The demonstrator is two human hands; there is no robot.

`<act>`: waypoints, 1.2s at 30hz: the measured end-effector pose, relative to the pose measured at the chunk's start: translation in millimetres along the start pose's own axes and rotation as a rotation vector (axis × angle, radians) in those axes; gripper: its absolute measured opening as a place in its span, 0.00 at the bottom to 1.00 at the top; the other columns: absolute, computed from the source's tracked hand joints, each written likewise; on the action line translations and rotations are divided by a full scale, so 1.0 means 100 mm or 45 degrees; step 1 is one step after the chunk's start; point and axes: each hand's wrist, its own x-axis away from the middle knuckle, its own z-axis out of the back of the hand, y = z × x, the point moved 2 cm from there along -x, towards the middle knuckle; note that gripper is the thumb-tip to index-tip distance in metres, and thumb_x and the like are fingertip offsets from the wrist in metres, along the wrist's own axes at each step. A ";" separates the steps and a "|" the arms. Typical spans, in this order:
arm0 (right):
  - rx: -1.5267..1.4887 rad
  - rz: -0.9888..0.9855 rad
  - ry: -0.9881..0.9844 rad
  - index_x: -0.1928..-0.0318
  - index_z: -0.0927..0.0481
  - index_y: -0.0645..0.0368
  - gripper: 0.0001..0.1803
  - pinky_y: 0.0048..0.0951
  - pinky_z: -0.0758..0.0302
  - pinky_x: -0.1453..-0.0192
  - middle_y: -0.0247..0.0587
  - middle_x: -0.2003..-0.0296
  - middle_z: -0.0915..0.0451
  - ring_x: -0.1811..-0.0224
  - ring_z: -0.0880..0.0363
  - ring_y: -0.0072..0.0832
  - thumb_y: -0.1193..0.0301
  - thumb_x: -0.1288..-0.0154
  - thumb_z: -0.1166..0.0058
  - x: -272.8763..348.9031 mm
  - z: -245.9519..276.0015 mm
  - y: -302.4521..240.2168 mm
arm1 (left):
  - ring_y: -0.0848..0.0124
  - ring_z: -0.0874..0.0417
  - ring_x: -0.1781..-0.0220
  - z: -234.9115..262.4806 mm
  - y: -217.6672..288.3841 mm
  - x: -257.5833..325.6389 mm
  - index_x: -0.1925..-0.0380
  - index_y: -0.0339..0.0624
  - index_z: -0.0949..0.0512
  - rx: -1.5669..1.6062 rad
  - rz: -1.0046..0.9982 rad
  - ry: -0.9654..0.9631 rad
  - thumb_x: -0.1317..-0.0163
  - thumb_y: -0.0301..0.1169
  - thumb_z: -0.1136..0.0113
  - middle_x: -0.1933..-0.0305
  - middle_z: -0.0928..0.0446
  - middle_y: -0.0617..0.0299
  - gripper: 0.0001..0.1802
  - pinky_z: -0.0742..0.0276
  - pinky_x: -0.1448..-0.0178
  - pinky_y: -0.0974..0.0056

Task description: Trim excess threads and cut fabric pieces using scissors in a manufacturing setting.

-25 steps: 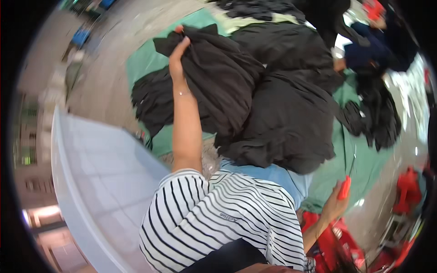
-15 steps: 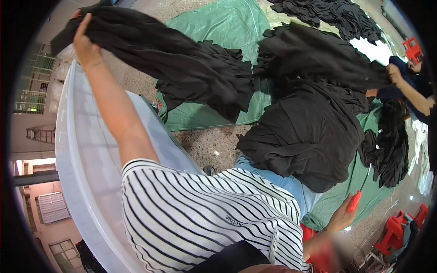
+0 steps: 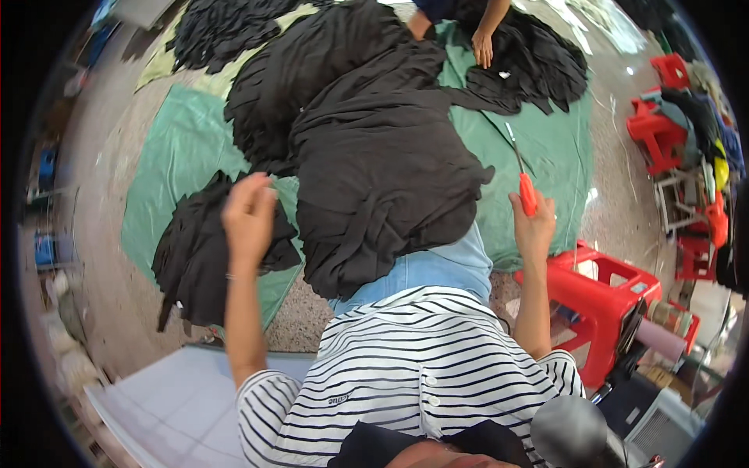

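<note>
A large pile of black cloth [image 3: 390, 164] lies across my lap and spreads over the green sheet ahead. Above a smaller heap of black cloth [image 3: 199, 249] on the left is my left hand [image 3: 250, 222], its fingers loosely bent and apart, with no cloth visible in it. Its fingertips are slightly blurred. My right hand [image 3: 535, 226], to the right of the large pile, is closed round the red handle of a tool with a thin metal shaft [image 3: 528, 195]. The shaft points up and away from me; its exact kind is unclear.
Another person's hand [image 3: 484, 48] rests on black cloth [image 3: 538, 74] at the far right. A green sheet [image 3: 175, 148] covers part of the speckled floor. Red stools [image 3: 597, 300] stand at the right. A white panel [image 3: 195, 398] lies near on the left.
My left hand has let go of the long black cloth, which now lies heaped on the left. That hand came down and nearer. The view has turned; my right hand still holds the tool.
</note>
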 end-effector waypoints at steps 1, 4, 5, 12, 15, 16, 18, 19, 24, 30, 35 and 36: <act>-0.107 -0.147 -0.065 0.54 0.19 0.56 0.16 0.39 0.26 0.60 0.49 0.70 0.20 0.67 0.22 0.47 0.62 0.39 0.36 0.02 -0.02 0.03 | 0.58 0.20 0.48 -0.30 0.35 0.09 0.60 0.39 0.18 -0.080 -0.214 -0.009 0.45 0.28 0.33 0.53 0.20 0.54 0.12 0.26 0.42 0.59; -0.223 -0.411 -0.203 0.50 0.20 0.55 0.18 0.38 0.25 0.63 0.44 0.74 0.18 0.72 0.20 0.44 0.59 0.36 0.38 0.04 -0.21 0.34 | 0.53 0.26 0.45 -0.83 1.05 0.52 0.48 0.42 0.23 -0.179 -0.406 -0.251 0.59 0.42 0.23 0.47 0.25 0.54 0.35 0.33 0.38 0.52; -0.389 -0.550 -0.238 0.49 0.21 0.55 0.19 0.36 0.25 0.61 0.42 0.72 0.18 0.70 0.19 0.39 0.60 0.36 0.39 0.04 -0.24 0.37 | 0.53 0.28 0.43 -0.96 1.13 0.64 0.42 0.42 0.27 -0.342 -0.395 -0.281 0.59 0.41 0.24 0.44 0.29 0.53 0.41 0.36 0.37 0.52; -0.823 -0.543 -0.335 0.43 0.25 0.58 0.22 0.29 0.27 0.55 0.32 0.67 0.21 0.63 0.23 0.25 0.64 0.35 0.40 -0.08 -1.17 0.98 | 0.60 0.21 0.54 -0.68 0.75 0.76 0.59 0.37 0.23 0.009 -0.069 -0.050 0.48 0.15 0.42 0.59 0.22 0.56 0.15 0.27 0.46 0.61; -1.040 -0.662 -0.461 0.44 0.26 0.59 0.24 0.26 0.27 0.57 0.30 0.69 0.23 0.67 0.25 0.24 0.63 0.37 0.37 -0.25 -1.17 0.74 | 0.75 0.24 0.54 -0.42 0.78 0.58 0.57 0.35 0.26 0.429 0.261 0.106 0.39 0.14 0.48 0.59 0.25 0.64 0.11 0.30 0.44 0.70; -1.179 -0.766 -0.586 0.44 0.26 0.59 0.25 0.25 0.27 0.58 0.30 0.68 0.22 0.68 0.25 0.23 0.64 0.38 0.35 -0.29 -1.12 0.63 | 0.75 0.24 0.54 -0.38 0.83 0.48 0.57 0.35 0.26 0.456 0.215 0.141 0.39 0.14 0.48 0.59 0.25 0.64 0.11 0.30 0.44 0.71; -1.111 -0.713 -0.636 0.44 0.26 0.59 0.25 0.24 0.27 0.59 0.31 0.68 0.21 0.68 0.25 0.22 0.66 0.40 0.34 -0.39 -0.94 0.41 | 0.75 0.24 0.54 -0.38 0.80 0.32 0.56 0.34 0.26 0.451 0.147 0.152 0.36 0.15 0.49 0.57 0.25 0.63 0.10 0.30 0.44 0.71; -1.035 -0.662 -0.666 0.43 0.26 0.59 0.26 0.23 0.27 0.59 0.31 0.67 0.21 0.68 0.24 0.22 0.69 0.42 0.34 -0.43 -0.90 0.36 | 0.74 0.24 0.53 -0.46 0.76 0.27 0.55 0.34 0.27 0.456 0.189 0.169 0.36 0.15 0.50 0.57 0.25 0.62 0.11 0.31 0.43 0.70; -0.963 -0.358 -0.367 0.43 0.28 0.59 0.27 0.24 0.27 0.55 0.33 0.62 0.20 0.61 0.24 0.20 0.79 0.45 0.38 -0.54 -0.83 0.61 | 0.51 0.28 0.37 -0.78 1.11 0.49 0.32 0.40 0.39 -0.042 -0.006 -0.210 0.50 0.36 0.27 0.36 0.31 0.47 0.46 0.32 0.35 0.56; -1.267 -0.405 -0.031 0.39 0.32 0.56 0.30 0.16 0.34 0.65 0.30 0.64 0.22 0.69 0.30 0.12 0.82 0.42 0.39 -0.45 0.26 0.66 | 0.62 0.21 0.50 -0.68 0.59 0.61 0.57 0.35 0.23 0.008 -0.002 0.063 0.53 0.12 0.46 0.56 0.22 0.55 0.20 0.28 0.42 0.62; -1.138 -0.336 0.094 0.38 0.32 0.58 0.31 0.13 0.39 0.69 0.28 0.68 0.22 0.72 0.33 0.10 0.82 0.41 0.39 -0.28 0.79 0.35 | 0.69 0.24 0.49 -0.15 0.71 0.20 0.52 0.36 0.27 0.542 0.193 0.627 0.44 0.14 0.53 0.53 0.26 0.61 0.18 0.29 0.38 0.64; -1.175 -0.297 0.127 0.38 0.32 0.58 0.30 0.13 0.38 0.68 0.28 0.68 0.22 0.72 0.33 0.10 0.82 0.41 0.39 -0.26 0.86 0.27 | 0.68 0.23 0.49 -0.08 0.69 0.15 0.50 0.36 0.29 0.721 0.101 0.648 0.45 0.14 0.54 0.50 0.26 0.58 0.21 0.29 0.38 0.63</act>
